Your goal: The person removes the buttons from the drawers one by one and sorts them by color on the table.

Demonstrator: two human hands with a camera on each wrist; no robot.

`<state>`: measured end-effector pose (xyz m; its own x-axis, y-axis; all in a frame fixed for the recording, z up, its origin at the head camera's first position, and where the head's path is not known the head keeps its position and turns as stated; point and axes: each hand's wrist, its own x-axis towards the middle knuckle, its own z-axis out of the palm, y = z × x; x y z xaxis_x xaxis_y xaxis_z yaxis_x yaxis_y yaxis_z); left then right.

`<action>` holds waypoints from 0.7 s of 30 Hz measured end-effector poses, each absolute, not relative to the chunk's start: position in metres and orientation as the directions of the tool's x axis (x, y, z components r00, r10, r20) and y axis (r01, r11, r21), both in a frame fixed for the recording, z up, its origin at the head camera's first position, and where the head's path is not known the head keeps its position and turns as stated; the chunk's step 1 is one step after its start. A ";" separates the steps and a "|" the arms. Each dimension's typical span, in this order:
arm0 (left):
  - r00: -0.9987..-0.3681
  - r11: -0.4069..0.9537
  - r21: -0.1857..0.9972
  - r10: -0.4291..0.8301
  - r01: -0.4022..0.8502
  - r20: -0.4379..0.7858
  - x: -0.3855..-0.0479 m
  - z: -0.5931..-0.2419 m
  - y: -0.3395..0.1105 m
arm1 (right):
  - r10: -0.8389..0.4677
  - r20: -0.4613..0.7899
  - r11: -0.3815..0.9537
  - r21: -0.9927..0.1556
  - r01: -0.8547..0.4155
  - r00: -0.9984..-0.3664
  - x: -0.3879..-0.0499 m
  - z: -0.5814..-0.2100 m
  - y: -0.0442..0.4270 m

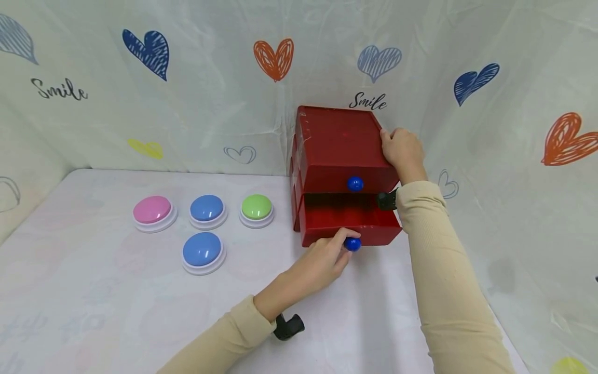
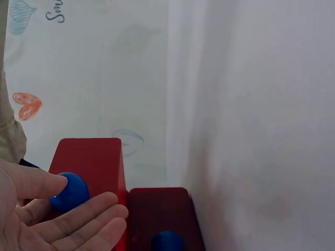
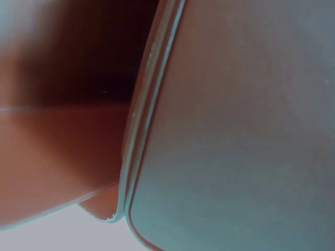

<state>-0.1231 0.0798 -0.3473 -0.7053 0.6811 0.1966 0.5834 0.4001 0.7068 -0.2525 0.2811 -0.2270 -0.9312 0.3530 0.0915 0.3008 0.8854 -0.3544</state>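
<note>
A red two-drawer box (image 1: pixel 343 136) stands against the back sheet, its lower drawer (image 1: pixel 322 236) pulled out and bare inside where I can see. My left hand (image 1: pixel 320 262) pinches the lower drawer's blue knob (image 1: pixel 352 244) between thumb and fingers. The left wrist view shows the same knob (image 2: pixel 73 192) between thumb and index finger, the other fingers extended. The upper drawer is closed, with its own blue knob (image 1: pixel 355 183). My right hand (image 1: pixel 405 151) grips the box's upper right edge; some of its fingers are hidden. Only blurred red box surfaces (image 3: pixel 225 130) fill the right wrist view.
Left of the box sit a green button (image 1: pixel 256 206), a blue button (image 1: pixel 207 208), a pink button (image 1: pixel 152 210) and a nearer blue button (image 1: pixel 202 249), all on white bases. A white sheet with printed hearts (image 1: pixel 274 58) hangs behind and at the sides.
</note>
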 end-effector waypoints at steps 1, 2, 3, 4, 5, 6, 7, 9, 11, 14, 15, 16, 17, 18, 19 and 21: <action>-0.707 0.402 0.705 0.678 0.585 0.200 -0.125 -0.348 0.080 | 0.353 0.090 0.885 -0.354 0.301 -0.931 -0.253 -0.227 0.281; -0.709 0.405 0.701 0.675 0.587 0.203 -0.126 -0.348 0.081 | 0.353 0.089 0.885 -0.354 0.302 -0.931 -0.253 -0.227 0.281; -0.711 0.407 0.700 0.673 0.587 0.205 -0.128 -0.349 0.081 | 0.354 0.087 0.885 -0.355 0.303 -0.931 -0.253 -0.227 0.281; -0.713 0.409 0.699 0.670 0.587 0.206 -0.129 -0.349 0.081 | 0.354 0.088 0.885 -0.355 0.303 -0.931 -0.253 -0.227 0.281; -0.714 0.410 0.699 0.670 0.586 0.205 -0.130 -0.349 0.082 | 0.354 0.087 0.884 -0.357 0.303 -0.931 -0.253 -0.227 0.281; -0.714 0.411 0.699 0.669 0.585 0.205 -0.131 -0.349 0.082 | 0.354 0.088 0.884 -0.358 0.302 -0.931 -0.253 -0.227 0.281; -0.716 0.411 0.702 0.669 0.582 0.202 -0.132 -0.349 0.082 | 0.353 0.090 0.884 -0.359 0.300 -0.931 -0.253 -0.227 0.282; -0.718 0.415 0.707 0.669 0.574 0.191 -0.133 -0.349 0.083 | 0.351 0.092 0.884 -0.361 0.298 -0.932 -0.253 -0.228 0.282; -0.722 0.418 0.713 0.669 0.562 0.177 -0.135 -0.349 0.084 | 0.350 0.094 0.884 -0.363 0.296 -0.932 -0.253 -0.228 0.282; -0.728 0.423 0.725 0.667 0.544 0.157 -0.137 -0.348 0.084 | 0.349 0.096 0.886 -0.359 0.295 -0.932 -0.253 -0.228 0.282; -0.730 0.424 0.726 0.666 0.542 0.155 -0.138 -0.348 0.085 | 0.350 0.096 0.886 -0.357 0.296 -0.932 -0.252 -0.228 0.282; -0.732 0.425 0.727 0.664 0.539 0.154 -0.139 -0.348 0.085 | 0.350 0.095 0.886 -0.357 0.296 -0.932 -0.253 -0.228 0.282; -0.732 0.427 0.725 0.663 0.540 0.155 -0.140 -0.347 0.085 | 0.351 0.095 0.886 -0.356 0.297 -0.932 -0.253 -0.228 0.282; -0.733 0.428 0.724 0.662 0.541 0.156 -0.141 -0.347 0.085 | 0.351 0.093 0.886 -0.356 0.298 -0.932 -0.253 -0.228 0.282; -0.734 0.428 0.723 0.660 0.541 0.158 -0.142 -0.347 0.085 | 0.351 0.093 0.886 -0.355 0.299 -0.932 -0.253 -0.228 0.282; -0.737 0.433 0.717 0.655 0.546 0.165 -0.144 -0.347 0.086 | 0.353 0.091 0.885 -0.357 0.300 -0.931 -0.253 -0.228 0.282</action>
<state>-0.1437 0.0860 -0.3472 -0.7373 0.6551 0.1650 0.5455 0.4333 0.7174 -0.2531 0.2816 -0.2281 -0.9313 0.3526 0.0913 0.3000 0.8847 -0.3568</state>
